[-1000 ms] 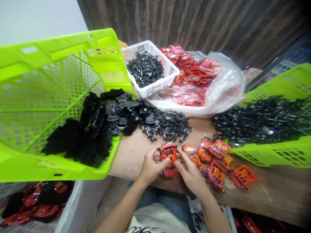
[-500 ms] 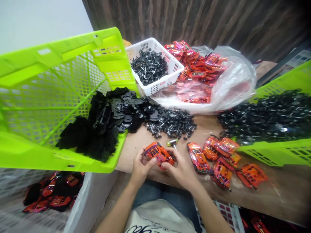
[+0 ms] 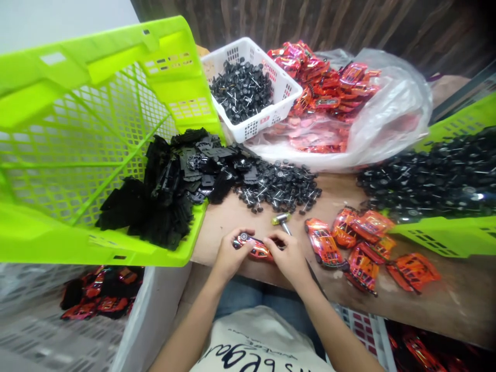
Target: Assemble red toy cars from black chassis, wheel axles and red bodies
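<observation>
Lowered since half a second ago, the toy car [image 3: 253,248] now sits down on the desk [image 3: 445,299] edge, while before it was held up and tilted. Both hands grip it: the left hand [image 3: 228,256] closes on its 9 o'clock end, the right hand [image 3: 287,257] closes on its 3 o'clock end, fingers curled over the orange body.

Just at 1 o'clock from the car lies a small hammer [image 3: 281,220], which has a yellow-green head; it is near the right hand but not touching it. At 3 o'clock, a group of orange shells [image 3: 364,243] lies on the desk, the nearest one just beside the right hand. At 12 o'clock is a loose heap of wheels [image 3: 281,186] on thin axles. At 10 o'clock, black chassis parts [image 3: 166,191] spill out of a tilted green crate [image 3: 77,129]. Further at 12 o'clock stands a white basket [image 3: 289,101] with more wheels, and beside it a clear bag [image 3: 395,113] which is full of orange shells. At 2 o'clock a second green crate [image 3: 445,235] holds many wheels. At 8 o'clock, below the desk, a bin [image 3: 143,315] holds finished cars.
</observation>
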Tool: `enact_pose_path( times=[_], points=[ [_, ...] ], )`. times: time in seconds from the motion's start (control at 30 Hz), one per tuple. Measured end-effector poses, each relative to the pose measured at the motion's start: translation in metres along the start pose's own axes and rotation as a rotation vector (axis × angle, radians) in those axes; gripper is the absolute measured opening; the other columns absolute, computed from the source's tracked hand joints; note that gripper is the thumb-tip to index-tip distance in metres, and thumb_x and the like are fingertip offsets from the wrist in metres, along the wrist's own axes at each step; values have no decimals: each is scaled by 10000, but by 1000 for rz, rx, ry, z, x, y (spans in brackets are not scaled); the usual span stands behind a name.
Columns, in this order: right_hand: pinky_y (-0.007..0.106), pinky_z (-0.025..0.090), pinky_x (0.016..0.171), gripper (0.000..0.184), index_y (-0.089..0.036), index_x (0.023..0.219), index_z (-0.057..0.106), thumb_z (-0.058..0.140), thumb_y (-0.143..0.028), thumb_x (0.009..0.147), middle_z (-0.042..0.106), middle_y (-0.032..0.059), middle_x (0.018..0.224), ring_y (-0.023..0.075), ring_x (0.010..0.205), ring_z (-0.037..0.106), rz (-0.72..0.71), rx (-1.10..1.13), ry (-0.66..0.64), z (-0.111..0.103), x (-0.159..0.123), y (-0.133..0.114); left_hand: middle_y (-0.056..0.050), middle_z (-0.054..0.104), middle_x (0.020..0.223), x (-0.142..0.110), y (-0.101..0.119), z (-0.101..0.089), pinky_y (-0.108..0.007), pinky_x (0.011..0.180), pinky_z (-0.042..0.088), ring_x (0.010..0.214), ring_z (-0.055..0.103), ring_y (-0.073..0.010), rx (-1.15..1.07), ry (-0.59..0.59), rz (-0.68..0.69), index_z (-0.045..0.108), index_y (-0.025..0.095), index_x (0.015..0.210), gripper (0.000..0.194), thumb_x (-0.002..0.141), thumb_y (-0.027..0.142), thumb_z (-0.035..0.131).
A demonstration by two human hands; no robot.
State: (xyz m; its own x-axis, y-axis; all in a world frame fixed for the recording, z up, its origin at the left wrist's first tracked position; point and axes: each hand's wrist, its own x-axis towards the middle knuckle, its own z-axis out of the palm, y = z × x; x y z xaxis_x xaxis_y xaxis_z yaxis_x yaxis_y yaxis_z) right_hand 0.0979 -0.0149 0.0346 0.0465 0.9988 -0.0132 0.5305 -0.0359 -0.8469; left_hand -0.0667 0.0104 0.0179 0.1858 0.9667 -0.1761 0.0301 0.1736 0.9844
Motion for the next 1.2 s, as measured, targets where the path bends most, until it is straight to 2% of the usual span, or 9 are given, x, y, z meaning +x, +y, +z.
enact_pose_path(
  times=[0.23, 0.3, 0.43, 0.5, 0.6, 0.77, 0.93, 1.1, 1.2],
  points=[
    [365, 415, 760, 151, -154, 907, 635, 509, -226, 868, 663, 94, 854, 227, 786, 576, -343, -319, 76, 5, -26, 6, 12, 544, 707, 2, -4, 0, -238, 668, 406, 690, 511, -132, 61, -6, 87, 592, 155, 750, 129, 735, 274, 637],
    [366, 425, 763, 150, -153, 894, 645, 545, -250, 841, 669, 94, 858, 234, 802, 583, -272, -234, 70, 3, -22, 9, -9, 581, 781, -2, -3, -7, -262, 709, 433, 742, 546, -153, 81, -61, 84, 599, 163, 864, 181, 750, 297, 638],
    [317, 477, 678, 286, -157, 907, 650, 512, -401, 854, 684, 68, 820, 211, 756, 625, 102, 154, -172, -13, -1, 14, -87, 579, 1142, -10, 6, -26, -368, 986, 387, 1117, 523, -239, 188, -219, 288, 457, 237, 1242, 687, 632, 247, 773],
    [313, 495, 698, 342, -165, 985, 633, 453, -436, 881, 688, 63, 867, 202, 797, 643, 179, 255, -239, -21, 5, 14, -87, 585, 1156, -11, 10, -30, -404, 1047, 330, 1190, 486, -243, 306, -206, 398, 523, 245, 1161, 503, 698, 189, 710],
    [368, 461, 855, 318, -205, 1111, 594, 449, -394, 900, 664, 78, 1071, 215, 1001, 610, -36, 67, -103, -26, -1, 10, -64, 649, 1012, -6, 8, -26, -465, 1015, 337, 1111, 535, -265, 513, -97, 378, 609, 214, 930, 220, 724, 163, 666],
    [410, 380, 911, 283, -208, 1128, 590, 578, -301, 861, 597, 108, 1219, 254, 1117, 538, -421, -319, -34, -12, -24, 7, -68, 645, 1046, 2, -8, -12, -401, 922, 419, 1024, 575, -237, 369, -94, 300, 611, 208, 1013, 313, 712, 185, 694],
    [307, 412, 731, 187, -192, 752, 598, 475, -131, 879, 648, 49, 792, 188, 777, 568, -389, -278, 174, 8, -20, 13, -36, 630, 817, 9, -17, -5, -316, 783, 450, 843, 596, -195, 224, -63, 372, 635, 176, 796, 118, 696, 134, 683],
    [265, 433, 688, 85, -192, 875, 599, 516, -208, 878, 667, 31, 836, 169, 770, 600, -295, -146, 131, 0, -9, 2, -18, 595, 775, 4, -7, -3, -282, 705, 425, 761, 561, -166, 311, -17, 385, 620, 171, 789, 74, 728, 155, 658],
    [258, 398, 609, 267, -179, 732, 587, 465, -328, 917, 635, 40, 681, 157, 636, 577, -289, -264, 261, -2, 2, -6, -7, 577, 754, -14, 6, 8, -260, 654, 413, 712, 541, -148, 322, 51, 380, 622, 176, 817, 75, 770, 231, 644]
  ],
)
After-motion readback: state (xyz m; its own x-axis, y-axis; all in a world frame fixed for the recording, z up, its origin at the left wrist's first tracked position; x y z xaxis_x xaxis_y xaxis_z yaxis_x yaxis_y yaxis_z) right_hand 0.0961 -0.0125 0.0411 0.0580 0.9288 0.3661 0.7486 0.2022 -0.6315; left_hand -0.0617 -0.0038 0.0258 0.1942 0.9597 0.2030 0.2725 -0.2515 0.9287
